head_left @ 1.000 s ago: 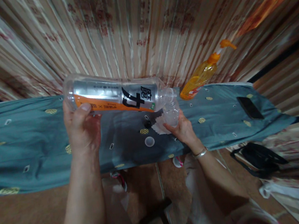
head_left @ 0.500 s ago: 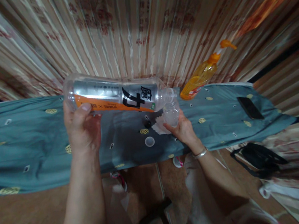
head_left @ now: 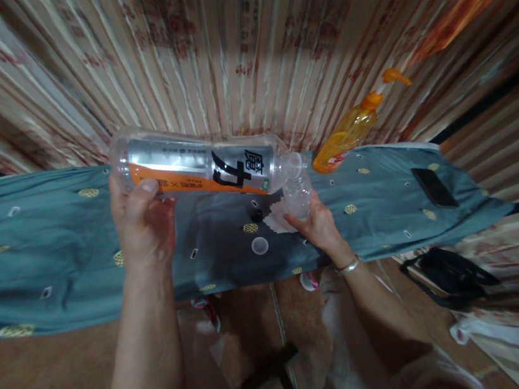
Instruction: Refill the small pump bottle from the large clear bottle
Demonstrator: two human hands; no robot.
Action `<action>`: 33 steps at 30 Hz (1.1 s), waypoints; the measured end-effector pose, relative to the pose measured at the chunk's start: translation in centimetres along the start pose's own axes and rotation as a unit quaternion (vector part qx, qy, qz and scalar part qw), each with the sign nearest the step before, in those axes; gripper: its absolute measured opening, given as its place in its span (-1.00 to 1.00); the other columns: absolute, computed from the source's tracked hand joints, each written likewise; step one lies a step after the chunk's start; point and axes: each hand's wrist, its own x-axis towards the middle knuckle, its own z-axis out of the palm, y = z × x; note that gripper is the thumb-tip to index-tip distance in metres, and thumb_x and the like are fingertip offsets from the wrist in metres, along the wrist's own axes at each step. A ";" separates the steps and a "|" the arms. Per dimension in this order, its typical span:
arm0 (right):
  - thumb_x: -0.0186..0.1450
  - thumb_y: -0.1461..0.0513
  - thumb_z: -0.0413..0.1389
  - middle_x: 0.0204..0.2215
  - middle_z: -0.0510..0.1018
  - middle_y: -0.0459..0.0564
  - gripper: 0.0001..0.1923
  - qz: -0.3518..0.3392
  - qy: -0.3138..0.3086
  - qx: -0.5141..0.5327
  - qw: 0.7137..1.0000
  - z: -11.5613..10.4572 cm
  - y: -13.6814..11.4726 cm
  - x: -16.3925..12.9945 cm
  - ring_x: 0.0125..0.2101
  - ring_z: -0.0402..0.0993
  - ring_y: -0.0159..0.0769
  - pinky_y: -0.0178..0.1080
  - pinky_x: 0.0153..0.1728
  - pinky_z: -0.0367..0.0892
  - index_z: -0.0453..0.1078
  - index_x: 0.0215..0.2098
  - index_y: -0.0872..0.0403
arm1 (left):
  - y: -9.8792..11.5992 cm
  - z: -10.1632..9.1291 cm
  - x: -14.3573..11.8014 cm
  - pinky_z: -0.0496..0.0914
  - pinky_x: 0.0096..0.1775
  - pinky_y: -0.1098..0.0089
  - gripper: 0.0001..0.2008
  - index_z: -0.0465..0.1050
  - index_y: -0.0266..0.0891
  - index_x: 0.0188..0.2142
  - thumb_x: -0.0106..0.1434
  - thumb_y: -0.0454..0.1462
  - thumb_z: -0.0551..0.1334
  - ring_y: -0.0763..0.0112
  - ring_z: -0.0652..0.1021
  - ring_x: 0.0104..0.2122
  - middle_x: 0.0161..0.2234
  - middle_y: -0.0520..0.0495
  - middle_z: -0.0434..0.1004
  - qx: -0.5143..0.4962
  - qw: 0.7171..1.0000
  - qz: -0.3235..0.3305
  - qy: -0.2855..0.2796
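Pouring step: left hand (head_left: 141, 223) clamped on tilted large bottle (head_left: 198, 164), right hand (head_left: 318, 225) gripping small bottle (head_left: 297, 197). Next: keep mouths aligned.

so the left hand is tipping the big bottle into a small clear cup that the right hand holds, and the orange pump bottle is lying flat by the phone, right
Not quite. In the head view the orange pump bottle stands on the cloth, not lying flat. The rest holds: the left hand tips the big bottle into the small clear cup held by the right hand, with the phone nearby.
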 end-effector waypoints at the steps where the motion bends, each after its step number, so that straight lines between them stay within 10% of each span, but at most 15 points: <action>1: 0.20 -0.04 0.24 0.07 0.57 0.23 -0.17 0.000 0.001 -0.002 1.000 0.0 0.0 0.0 0.01 0.58 0.08 0.08 -0.01 0.50 0.14 0.31 0.12 | 0.0 0.0 0.0 0.34 -0.52 0.51 -0.68 0.56 -0.05 -0.35 -0.17 -0.25 0.49 0.32 0.54 -0.28 -0.41 0.02 0.46 -0.002 1.000 -0.001 0.002; 33: 0.17 -0.01 0.27 0.09 0.55 0.26 -0.09 0.013 -0.007 -0.009 1.000 0.0 0.0 0.0 0.06 0.54 0.08 0.09 0.05 0.47 0.09 0.34 0.18 | 0.1 0.0 0.0 0.48 -0.15 0.29 -0.70 0.53 -0.08 -0.32 -0.11 -0.26 0.46 0.31 0.52 -0.21 -0.30 0.03 0.49 -0.008 1.000 0.008 -0.025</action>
